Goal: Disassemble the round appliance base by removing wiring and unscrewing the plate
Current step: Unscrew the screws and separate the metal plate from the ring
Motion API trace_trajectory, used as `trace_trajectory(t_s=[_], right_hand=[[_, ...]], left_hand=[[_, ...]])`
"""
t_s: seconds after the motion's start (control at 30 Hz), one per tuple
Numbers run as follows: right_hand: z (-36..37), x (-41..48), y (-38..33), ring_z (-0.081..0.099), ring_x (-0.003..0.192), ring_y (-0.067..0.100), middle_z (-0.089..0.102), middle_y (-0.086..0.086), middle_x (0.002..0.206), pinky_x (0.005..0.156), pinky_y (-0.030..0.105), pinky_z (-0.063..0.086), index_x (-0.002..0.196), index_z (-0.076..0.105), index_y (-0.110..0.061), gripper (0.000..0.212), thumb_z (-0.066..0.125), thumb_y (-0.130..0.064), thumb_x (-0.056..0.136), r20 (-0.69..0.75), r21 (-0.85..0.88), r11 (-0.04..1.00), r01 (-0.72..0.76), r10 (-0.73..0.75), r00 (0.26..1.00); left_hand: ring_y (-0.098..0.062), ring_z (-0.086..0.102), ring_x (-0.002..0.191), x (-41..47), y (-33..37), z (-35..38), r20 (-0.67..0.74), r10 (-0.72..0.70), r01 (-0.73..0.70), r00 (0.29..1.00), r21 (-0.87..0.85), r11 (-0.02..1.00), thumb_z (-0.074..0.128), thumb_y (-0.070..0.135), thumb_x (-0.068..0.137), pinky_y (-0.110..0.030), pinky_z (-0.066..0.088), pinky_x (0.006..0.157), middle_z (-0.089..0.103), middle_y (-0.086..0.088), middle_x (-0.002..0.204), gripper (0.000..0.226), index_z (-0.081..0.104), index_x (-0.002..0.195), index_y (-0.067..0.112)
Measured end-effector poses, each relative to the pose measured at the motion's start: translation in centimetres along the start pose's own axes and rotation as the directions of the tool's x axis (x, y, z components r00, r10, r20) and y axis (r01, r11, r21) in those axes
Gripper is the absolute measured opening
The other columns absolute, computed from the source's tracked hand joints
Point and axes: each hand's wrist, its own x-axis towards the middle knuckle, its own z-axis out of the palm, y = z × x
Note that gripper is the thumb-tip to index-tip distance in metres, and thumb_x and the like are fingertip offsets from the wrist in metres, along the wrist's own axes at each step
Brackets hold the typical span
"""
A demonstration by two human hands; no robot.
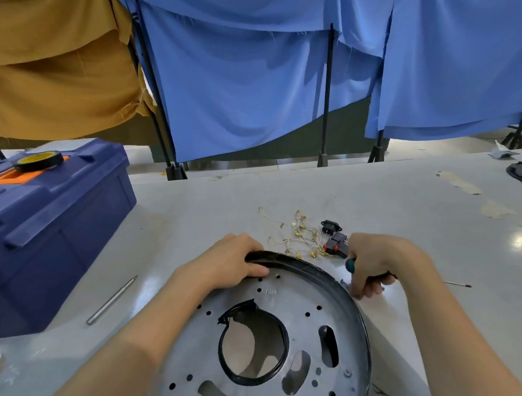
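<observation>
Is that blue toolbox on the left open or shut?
Shut. The blue toolbox has its lid down flat, and a roll of black tape lies on top.

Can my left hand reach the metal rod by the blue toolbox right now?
Probably yes: only bare table lies between left hand and metal rod, but the hand grips the round base at its rim and must let go first.

Blocked at left by a blue toolbox [45, 235], a metal rod [112, 300] lying beside it. Cluttered just beyond the round base [297, 302] with loose wires [301, 235] and switch parts [336, 243]; open farther across the table [395, 192].
</observation>
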Motion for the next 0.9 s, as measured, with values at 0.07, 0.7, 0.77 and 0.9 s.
trace_trajectory(t_s=[0.07, 0.7, 0.77, 0.9], right_hand=[[-0.2, 0.1, 0.1, 0.053, 0.038, 0.016, 0.06, 0.007, 0.046, 0.036, 0.014, 0.034, 0.054, 0.051, -0.005, 0.032, 0.077, 0.001, 0.07, -0.022, -0.007, 1.0, -0.011, 0.01, 1.0], [0.3, 0.3, -3.6, 0.046, 0.036, 0.015, 0.06, 0.013, 0.052, 0.042, 0.023, 0.04, 0.066, 0.068, -0.004, 0.03, 0.083, -0.029, 0.073, -0.315, 0.141, 0.874, 0.464, -0.405, 0.858], [1.1, 1.2, -4.3, 0.048, 0.042, 0.011, 0.059, 0.004, 0.051, 0.047, 0.023, 0.042, 0.06, 0.068, -0.009, 0.031, 0.084, -0.034, 0.071, -0.457, 0.1, 0.845, 0.526, -0.431, 0.778], [1.8, 1.9, -5.2, 0.051, 0.054, 0.01, 0.063, 0.003, 0.059, 0.054, 0.026, 0.042, 0.063, 0.069, -0.012, 0.035, 0.081, -0.044, 0.071, -0.588, 0.06, 0.818, 0.572, -0.435, 0.683]], left_hand=[[-0.022, 0.046, 0.065, 0.0, -0.1, 0.0, -0.026, -0.024, 0.024, 0.999, -0.008, 1.0, 0.065, 0.027, 0.089, -0.031, 0.034, 0.061, 0.052, -0.004, 0.065, 0.028, 0.055, 0.068, 0.012], [-0.024, 0.053, 0.08, -1.3, -1.2, -2.1, 0.039, -0.252, 0.232, 0.967, 0.275, 0.933, 0.057, 0.031, 0.093, -0.035, 0.047, 0.075, 0.056, -0.007, 0.09, 0.022, 0.056, 0.091, 0.009], [-0.025, 0.055, 0.094, -1.5, -1.1, -2.7, 0.063, -0.3, 0.26, 0.952, 0.351, 0.9, 0.062, 0.038, 0.089, -0.037, 0.048, 0.086, 0.056, -0.007, 0.105, 0.032, 0.056, 0.109, 0.013], [-0.025, 0.052, 0.111, -1.3, -0.2, -1.7, -0.033, -0.105, 0.109, 0.994, 0.154, 0.982, 0.058, 0.047, 0.09, -0.039, 0.043, 0.094, 0.059, -0.006, 0.122, 0.04, 0.056, 0.125, 0.028]])
